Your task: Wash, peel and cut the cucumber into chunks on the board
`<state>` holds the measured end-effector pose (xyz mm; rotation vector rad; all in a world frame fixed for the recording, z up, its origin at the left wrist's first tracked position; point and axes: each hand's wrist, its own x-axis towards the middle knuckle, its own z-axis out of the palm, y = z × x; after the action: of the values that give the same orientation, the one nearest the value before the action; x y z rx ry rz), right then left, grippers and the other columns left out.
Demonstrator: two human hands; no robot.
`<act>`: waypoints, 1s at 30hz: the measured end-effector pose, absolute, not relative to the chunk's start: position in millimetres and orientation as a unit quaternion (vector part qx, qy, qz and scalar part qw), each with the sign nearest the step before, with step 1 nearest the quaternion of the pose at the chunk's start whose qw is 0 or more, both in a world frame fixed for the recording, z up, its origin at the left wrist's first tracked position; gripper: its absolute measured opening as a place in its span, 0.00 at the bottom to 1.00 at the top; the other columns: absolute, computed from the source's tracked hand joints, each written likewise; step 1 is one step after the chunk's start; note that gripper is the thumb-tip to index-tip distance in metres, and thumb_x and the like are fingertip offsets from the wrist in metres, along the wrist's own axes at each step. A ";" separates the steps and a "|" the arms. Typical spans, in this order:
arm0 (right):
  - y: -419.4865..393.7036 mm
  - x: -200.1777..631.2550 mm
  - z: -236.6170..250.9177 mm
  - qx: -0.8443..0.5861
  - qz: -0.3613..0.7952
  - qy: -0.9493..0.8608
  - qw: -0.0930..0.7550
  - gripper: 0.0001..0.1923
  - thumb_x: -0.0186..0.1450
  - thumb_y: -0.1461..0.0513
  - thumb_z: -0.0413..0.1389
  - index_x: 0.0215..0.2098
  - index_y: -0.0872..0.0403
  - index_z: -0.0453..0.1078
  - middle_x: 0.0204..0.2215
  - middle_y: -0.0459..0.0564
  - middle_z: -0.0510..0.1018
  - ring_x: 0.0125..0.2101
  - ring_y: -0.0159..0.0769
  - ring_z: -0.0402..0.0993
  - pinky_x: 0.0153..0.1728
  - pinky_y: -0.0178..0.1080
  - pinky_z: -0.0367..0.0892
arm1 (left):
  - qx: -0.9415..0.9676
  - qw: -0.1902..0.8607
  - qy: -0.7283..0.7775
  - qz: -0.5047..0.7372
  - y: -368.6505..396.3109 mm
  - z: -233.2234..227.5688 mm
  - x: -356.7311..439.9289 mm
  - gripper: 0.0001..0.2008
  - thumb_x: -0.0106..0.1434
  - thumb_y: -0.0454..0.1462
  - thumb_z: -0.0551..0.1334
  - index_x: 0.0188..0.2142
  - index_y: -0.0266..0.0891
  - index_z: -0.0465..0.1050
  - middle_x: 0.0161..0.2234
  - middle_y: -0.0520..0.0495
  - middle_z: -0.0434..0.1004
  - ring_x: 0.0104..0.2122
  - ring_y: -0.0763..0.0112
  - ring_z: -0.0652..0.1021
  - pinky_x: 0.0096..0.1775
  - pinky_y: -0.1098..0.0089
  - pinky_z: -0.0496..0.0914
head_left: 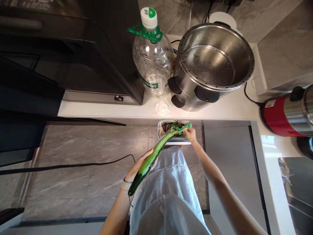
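Note:
A long cucumber [151,160] slants across the middle of the view, its lower end dark green and its upper part paler, with skin stripped off. My left hand [142,163] is wrapped round its lower half from beneath. At the far end, my right hand [190,133] is closed on a green peeler [185,126], whose head touches the cucumber's tip. Directly below that tip stands a small bin [160,133] with dark green peelings [174,125] and other scraps inside.
On the counter [110,112] above stand a large clear bottle [154,65] and a stacked steel pot [215,65]. A red and steel appliance [281,114] is at the right. A black cable [97,164] crosses at the left, above the tiled floor [73,189].

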<state>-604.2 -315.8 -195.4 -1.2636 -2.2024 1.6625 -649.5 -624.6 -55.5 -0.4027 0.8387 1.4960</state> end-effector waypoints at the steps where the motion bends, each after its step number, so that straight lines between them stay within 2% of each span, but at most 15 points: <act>1: -309.6 -601.7 -197.3 -0.412 0.506 -0.755 0.059 0.20 0.54 0.45 0.58 0.22 0.54 0.70 0.18 0.48 0.76 0.22 0.35 0.70 0.27 0.37 0.66 | -0.174 0.638 0.368 0.654 -625.5 -57.3 -649.7 0.19 0.62 0.50 0.58 0.28 0.36 0.72 0.22 0.47 0.67 0.20 0.76 0.61 0.22 0.71 0.53; 4: -299.6 -590.3 -195.5 -0.350 0.400 -0.845 0.060 0.15 0.59 0.52 0.56 0.30 0.55 0.74 0.28 0.53 0.80 0.29 0.39 0.74 0.34 0.40 0.68 | -0.173 0.637 0.362 0.659 -626.6 -63.3 -650.3 0.20 0.60 0.52 0.58 0.26 0.36 0.71 0.20 0.47 0.66 0.18 0.76 0.58 0.21 0.71 0.49; 8: -305.2 -577.4 -179.7 -0.243 0.373 -0.893 0.067 0.13 0.61 0.57 0.54 0.40 0.53 0.76 0.39 0.56 0.80 0.40 0.43 0.74 0.44 0.43 0.67 | -0.192 0.623 0.360 0.668 -622.5 -69.2 -650.5 0.19 0.59 0.51 0.59 0.25 0.36 0.70 0.21 0.46 0.65 0.19 0.76 0.59 0.20 0.71 0.49; 10: -316.1 -576.8 -168.7 -0.304 0.397 -0.859 0.112 0.14 0.61 0.54 0.55 0.37 0.54 0.76 0.37 0.56 0.80 0.38 0.43 0.74 0.42 0.43 0.68 | -0.196 0.612 0.346 0.684 -617.8 -70.9 -649.5 0.18 0.59 0.49 0.60 0.25 0.36 0.70 0.21 0.46 0.65 0.19 0.76 0.59 0.20 0.72 0.49; 13: -343.8 -581.9 -147.0 -0.433 0.531 -0.714 0.143 0.20 0.56 0.46 0.58 0.26 0.55 0.74 0.25 0.52 0.78 0.26 0.39 0.72 0.32 0.41 0.69 | -0.202 0.572 0.303 0.735 -607.5 -74.5 -646.2 0.15 0.60 0.46 0.60 0.25 0.37 0.68 0.22 0.48 0.64 0.19 0.77 0.59 0.20 0.73 0.51; 16: -380.6 -586.4 -116.2 -0.428 0.722 -0.538 0.076 0.22 0.48 0.45 0.65 0.19 0.54 0.71 0.23 0.49 0.77 0.20 0.32 0.69 0.26 0.37 0.67 | -0.203 0.553 0.264 0.764 -593.4 -82.5 -642.5 0.15 0.59 0.46 0.60 0.25 0.37 0.66 0.21 0.49 0.64 0.19 0.78 0.59 0.19 0.75 0.51; 19: -414.9 -586.8 -81.7 -0.350 0.820 -0.453 0.003 0.19 0.46 0.47 0.68 0.19 0.53 0.73 0.24 0.47 0.79 0.21 0.30 0.70 0.26 0.36 0.68 | -0.226 0.548 0.277 0.756 -579.7 -91.8 -639.4 0.15 0.56 0.46 0.62 0.24 0.36 0.66 0.18 0.51 0.63 0.17 0.78 0.60 0.18 0.76 0.50; 25: -443.0 -588.1 -47.9 -0.247 0.849 -0.454 -0.112 0.17 0.50 0.48 0.66 0.25 0.52 0.75 0.19 0.44 0.76 0.18 0.33 0.71 0.22 0.37 0.68 | -0.222 0.507 0.336 0.762 -570.0 -89.4 -630.5 0.13 0.55 0.45 0.65 0.27 0.39 0.68 0.17 0.54 0.63 0.16 0.77 0.62 0.18 0.75 0.53; 30: -437.1 -590.8 -56.0 -0.237 0.833 -0.491 -0.097 0.19 0.49 0.47 0.66 0.23 0.54 0.74 0.20 0.44 0.76 0.19 0.30 0.69 0.23 0.35 0.66 | -0.215 0.549 0.294 0.752 -567.2 -84.2 -632.3 0.13 0.57 0.45 0.62 0.26 0.38 0.67 0.15 0.55 0.58 0.15 0.79 0.60 0.18 0.76 0.52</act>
<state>-590.8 -437.1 -56.0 -0.7956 -1.6451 2.7899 -632.3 -567.2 -84.2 -0.5093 0.6973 1.7817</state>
